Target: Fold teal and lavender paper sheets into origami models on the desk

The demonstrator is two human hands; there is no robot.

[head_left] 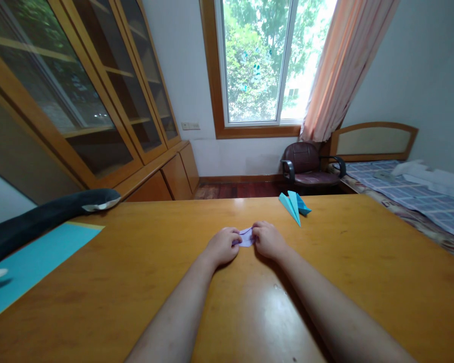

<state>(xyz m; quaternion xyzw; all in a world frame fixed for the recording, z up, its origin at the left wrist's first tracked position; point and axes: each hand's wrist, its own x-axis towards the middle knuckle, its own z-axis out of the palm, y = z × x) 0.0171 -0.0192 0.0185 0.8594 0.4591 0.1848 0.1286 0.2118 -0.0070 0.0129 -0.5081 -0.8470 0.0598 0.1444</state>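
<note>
A small piece of folded purple paper (pixel 246 238) lies between my hands on the wooden table (pixel 155 282). My left hand (pixel 225 246) grips its left end with the fingers curled over it. At the right end, my right hand (pixel 268 240) pinches the paper between thumb and fingers. Both ends of the sheet are hidden under the fingertips. Just beyond my right hand rests a folded blue paper plane (pixel 292 205), its nose towards me, with a darker blue folded piece (pixel 303 205) beside it.
On the left, a large blue sheet with a yellow border (pixel 45 259) lies under a black-and-white plush-like object (pixel 53 214). Past the far table edge stand a brown armchair (pixel 306 164) and a bed (pixel 397 181). Glass-door cabinets (pixel 109 75) line the left wall.
</note>
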